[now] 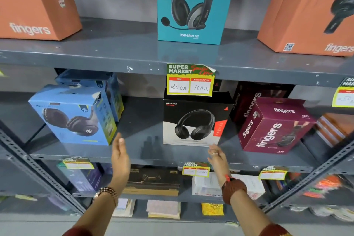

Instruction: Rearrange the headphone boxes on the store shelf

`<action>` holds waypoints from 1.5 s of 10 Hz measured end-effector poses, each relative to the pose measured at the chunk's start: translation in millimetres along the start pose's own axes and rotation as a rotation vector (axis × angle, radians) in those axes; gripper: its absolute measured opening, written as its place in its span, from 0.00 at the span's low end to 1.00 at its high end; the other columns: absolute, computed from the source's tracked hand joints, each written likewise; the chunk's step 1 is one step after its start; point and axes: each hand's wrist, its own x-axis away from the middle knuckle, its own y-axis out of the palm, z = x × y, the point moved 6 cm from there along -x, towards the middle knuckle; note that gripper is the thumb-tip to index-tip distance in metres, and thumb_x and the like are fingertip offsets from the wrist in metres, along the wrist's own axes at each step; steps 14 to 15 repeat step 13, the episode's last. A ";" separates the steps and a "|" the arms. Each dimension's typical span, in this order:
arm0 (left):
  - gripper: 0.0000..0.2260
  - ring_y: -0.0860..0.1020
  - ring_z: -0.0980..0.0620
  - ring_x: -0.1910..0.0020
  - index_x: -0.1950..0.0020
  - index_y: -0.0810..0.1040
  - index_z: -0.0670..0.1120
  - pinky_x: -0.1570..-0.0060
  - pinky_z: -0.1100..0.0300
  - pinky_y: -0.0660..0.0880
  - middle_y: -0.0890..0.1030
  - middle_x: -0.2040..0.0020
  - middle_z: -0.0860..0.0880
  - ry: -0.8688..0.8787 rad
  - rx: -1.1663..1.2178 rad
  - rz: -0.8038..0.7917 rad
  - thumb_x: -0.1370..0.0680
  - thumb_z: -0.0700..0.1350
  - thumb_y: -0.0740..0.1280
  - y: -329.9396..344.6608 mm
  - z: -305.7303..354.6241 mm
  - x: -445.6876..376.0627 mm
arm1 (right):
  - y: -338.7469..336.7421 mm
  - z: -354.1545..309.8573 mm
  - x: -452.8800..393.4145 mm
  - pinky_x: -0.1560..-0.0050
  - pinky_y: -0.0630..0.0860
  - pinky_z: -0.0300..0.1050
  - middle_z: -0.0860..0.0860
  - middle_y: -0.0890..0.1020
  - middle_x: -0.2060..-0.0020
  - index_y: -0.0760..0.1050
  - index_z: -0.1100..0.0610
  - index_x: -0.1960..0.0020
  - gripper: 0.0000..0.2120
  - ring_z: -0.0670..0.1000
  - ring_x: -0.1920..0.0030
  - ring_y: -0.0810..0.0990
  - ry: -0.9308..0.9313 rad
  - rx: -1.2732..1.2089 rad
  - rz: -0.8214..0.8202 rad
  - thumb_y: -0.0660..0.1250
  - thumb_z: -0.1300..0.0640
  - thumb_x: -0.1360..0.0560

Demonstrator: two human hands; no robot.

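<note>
A black and white headphone box [193, 120] stands upright in the middle of the middle shelf [145, 151]. A blue headphone box [74, 117] sits to its left, with another blue box behind it. A maroon box [274, 126] stands tilted at the right. My left hand [119, 156] is open, palm facing right, in front of the gap between the blue and black boxes. My right hand [218, 157] is open just below the black box's lower right corner, not gripping it. Both hands hold nothing.
The upper shelf holds a teal headset box [193, 5] between two orange boxes [32, 2] [310, 11]. A price tag [189, 80] hangs from the upper shelf edge over the black box. Lower shelves hold flat boxes and packets. Slotted steel uprights run diagonally at both sides.
</note>
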 end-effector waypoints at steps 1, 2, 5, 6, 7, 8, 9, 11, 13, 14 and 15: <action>0.19 0.67 0.50 0.29 0.27 0.65 0.45 0.33 0.59 0.61 0.69 0.27 0.46 0.056 0.051 0.151 0.17 0.48 0.52 -45.7 4.3 -19.0 | 35.1 -1.4 8.7 0.28 0.64 0.52 0.57 0.72 0.33 0.67 0.61 0.31 0.17 0.57 0.30 0.69 -0.039 -0.035 -0.059 0.55 0.62 0.20; 0.20 0.66 0.47 0.27 0.26 0.63 0.43 0.34 0.61 0.61 0.65 0.26 0.43 0.066 0.069 0.290 0.17 0.47 0.52 -94.6 6.4 -46.0 | 85.1 -7.1 15.3 0.30 0.65 0.49 0.55 0.74 0.35 0.69 0.60 0.33 0.16 0.57 0.31 0.70 -0.074 -0.071 -0.124 0.53 0.63 0.19; 0.24 0.61 0.46 0.24 0.23 0.57 0.47 0.26 0.51 0.58 0.59 0.22 0.46 -0.037 0.000 0.148 0.17 0.55 0.49 -197.9 52.4 -139.8 | 270.6 -40.2 58.0 0.32 0.65 0.47 0.62 0.67 0.29 0.61 0.65 0.27 0.20 0.58 0.28 0.66 -0.134 -0.236 -0.308 0.50 0.67 0.19; 0.25 0.70 0.46 0.31 0.27 0.65 0.47 0.31 0.51 0.66 0.67 0.25 0.47 -0.131 0.067 -0.030 0.18 0.58 0.47 -210.0 74.9 -163.7 | 328.2 -50.6 78.8 0.28 0.61 0.49 0.58 0.63 0.26 0.58 0.59 0.24 0.22 0.56 0.26 0.62 -0.167 -0.169 -0.377 0.48 0.65 0.18; 0.22 0.78 0.55 0.56 0.38 0.75 0.51 0.59 0.60 0.73 0.78 0.41 0.49 -0.160 0.152 -0.157 0.19 0.60 0.48 -208.7 88.6 -168.3 | 356.3 -55.9 88.1 0.26 0.60 0.50 0.46 0.61 0.25 0.57 0.45 0.25 0.25 0.48 0.27 0.64 -0.239 -0.068 -0.365 0.53 0.61 0.19; 0.31 0.80 0.52 0.44 0.35 0.76 0.54 0.45 0.54 0.76 0.79 0.36 0.51 -0.145 0.090 -0.211 0.27 0.72 0.51 -208.7 75.9 -172.9 | 360.8 -57.1 89.7 0.26 0.60 0.53 0.42 0.63 0.26 0.60 0.39 0.27 0.26 0.48 0.27 0.64 -0.250 -0.073 -0.292 0.57 0.59 0.21; 0.43 0.72 0.48 0.30 0.29 0.68 0.60 0.29 0.44 0.66 0.72 0.28 0.53 -0.122 0.034 -0.221 0.38 0.80 0.51 -212.0 67.0 -177.2 | 363.8 -57.2 85.8 0.27 0.62 0.51 0.45 0.66 0.27 0.64 0.41 0.29 0.25 0.49 0.28 0.65 -0.251 -0.121 -0.226 0.58 0.61 0.22; 0.41 0.70 0.49 0.29 0.28 0.65 0.63 0.28 0.44 0.66 0.71 0.27 0.54 -0.077 0.042 -0.296 0.37 0.80 0.52 -214.0 69.2 -171.4 | 365.7 -58.3 81.8 0.31 0.66 0.45 0.47 0.68 0.28 0.65 0.41 0.30 0.24 0.49 0.29 0.67 -0.247 -0.137 -0.200 0.59 0.60 0.22; 0.23 0.59 0.57 0.23 0.22 0.55 0.55 0.24 0.53 0.57 0.60 0.22 0.58 0.259 -0.019 -0.168 0.18 0.52 0.54 -230.3 94.2 -151.9 | 359.1 -64.8 99.2 0.25 0.59 0.50 0.46 0.58 0.24 0.58 0.45 0.25 0.26 0.46 0.26 0.62 -0.373 0.068 -0.100 0.58 0.59 0.21; 0.23 0.59 0.57 0.23 0.22 0.55 0.55 0.24 0.53 0.57 0.60 0.22 0.58 0.259 -0.019 -0.168 0.18 0.52 0.54 -230.3 94.2 -151.9 | 359.1 -64.8 99.2 0.25 0.59 0.50 0.46 0.58 0.24 0.58 0.45 0.25 0.26 0.46 0.26 0.62 -0.373 0.068 -0.100 0.58 0.59 0.21; 0.23 0.59 0.57 0.23 0.22 0.55 0.55 0.24 0.53 0.57 0.60 0.22 0.58 0.259 -0.019 -0.168 0.18 0.52 0.54 -230.3 94.2 -151.9 | 359.1 -64.8 99.2 0.25 0.59 0.50 0.46 0.58 0.24 0.58 0.45 0.25 0.26 0.46 0.26 0.62 -0.373 0.068 -0.100 0.58 0.59 0.21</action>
